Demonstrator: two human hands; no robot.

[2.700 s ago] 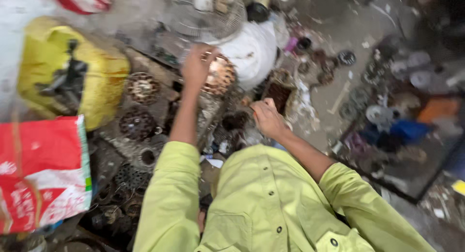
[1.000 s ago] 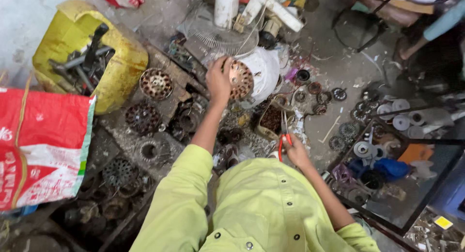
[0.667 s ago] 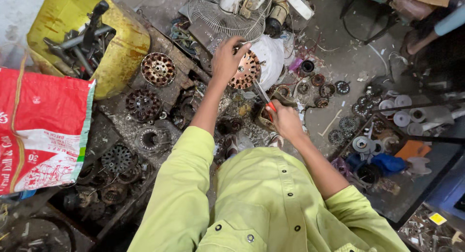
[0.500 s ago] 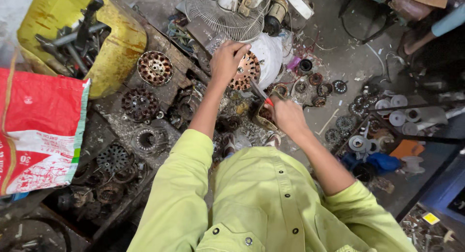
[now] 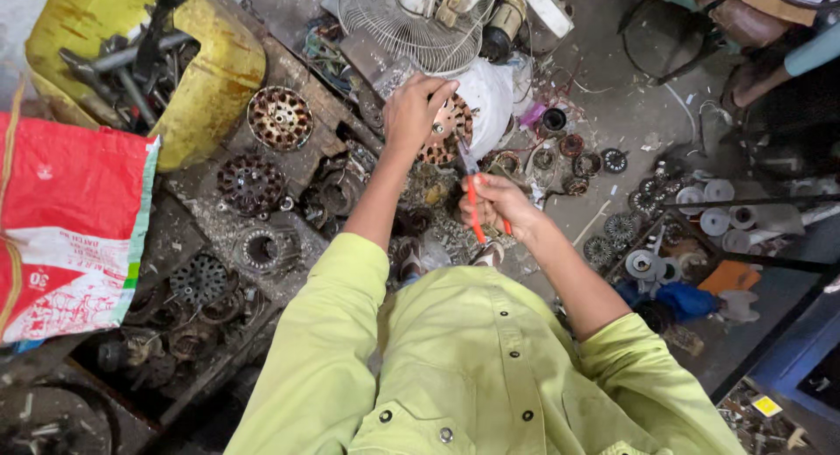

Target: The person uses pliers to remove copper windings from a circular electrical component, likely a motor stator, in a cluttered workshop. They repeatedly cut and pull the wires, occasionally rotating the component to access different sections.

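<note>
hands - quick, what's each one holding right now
Left hand: closed on a round copper-wound stator.
Right hand: closed on red-handled pliers, tip at the stator.

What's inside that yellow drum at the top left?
The yellow drum holds a pile of dark grey metal rods and pipe-like tools, some sticking out above its rim. Whatever lies beneath them, and the drum's bottom, is hidden by the pile.

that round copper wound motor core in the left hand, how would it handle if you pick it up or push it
The motor core is probably stiff and heavy for its size, being metal with copper windings. Round, it might roll on edge. The left hand grips its rim; the windings look snaggable.
</note>
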